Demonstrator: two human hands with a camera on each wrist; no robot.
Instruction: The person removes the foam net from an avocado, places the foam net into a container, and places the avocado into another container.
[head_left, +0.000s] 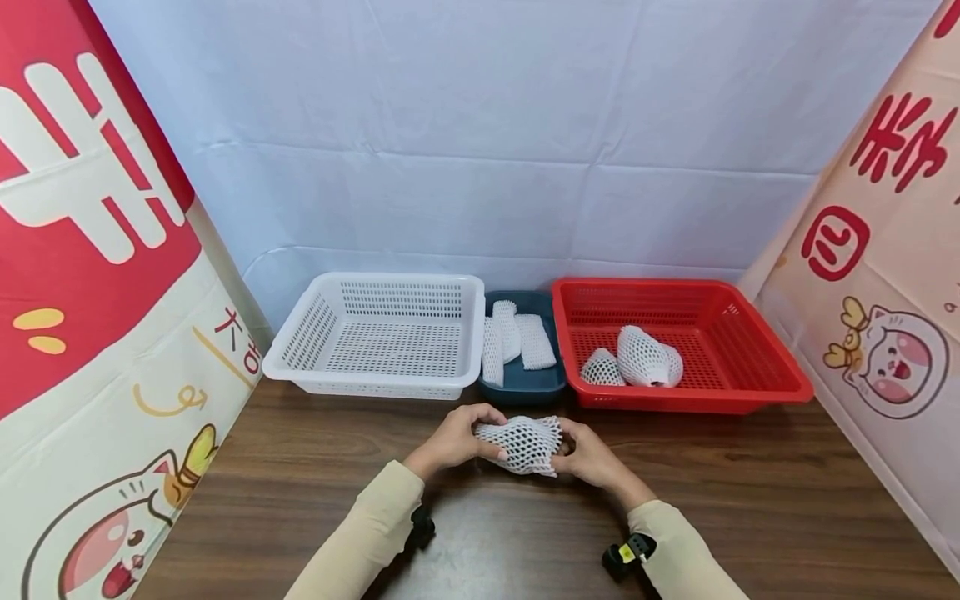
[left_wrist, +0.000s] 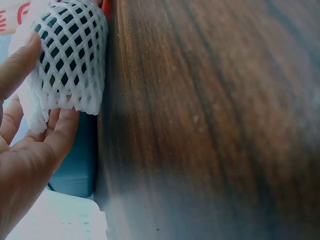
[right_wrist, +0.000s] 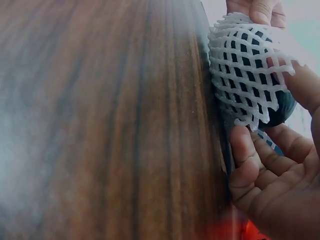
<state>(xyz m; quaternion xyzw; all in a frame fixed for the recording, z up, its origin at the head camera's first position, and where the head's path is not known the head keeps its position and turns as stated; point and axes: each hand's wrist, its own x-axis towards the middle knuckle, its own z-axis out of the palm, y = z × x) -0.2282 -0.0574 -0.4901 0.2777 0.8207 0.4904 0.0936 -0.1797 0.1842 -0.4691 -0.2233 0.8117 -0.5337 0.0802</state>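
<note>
A white foam net sleeve (head_left: 521, 444) stretches over a dark green, rounded thing, held just above the front of the table between both hands. My left hand (head_left: 459, 439) grips the sleeve's left end, the thumb on the near side and fingers beyond it. At the other end, my right hand (head_left: 591, 457) pinches the net's rim. In the right wrist view, the smooth dark end (right_wrist: 285, 107) of the covered thing shows past the net's edge, but its kind is unclear. The left wrist view shows the mesh (left_wrist: 70, 55) spread over the dark surface.
Behind the hands stands a dark blue tray (head_left: 517, 396) with flat white foam sleeves (head_left: 534, 342). To its left is a white basket (head_left: 382, 389); to its right, a red basket (head_left: 697, 400) holds netted pieces (head_left: 642, 357). The wooden table (head_left: 300, 467) lies beneath.
</note>
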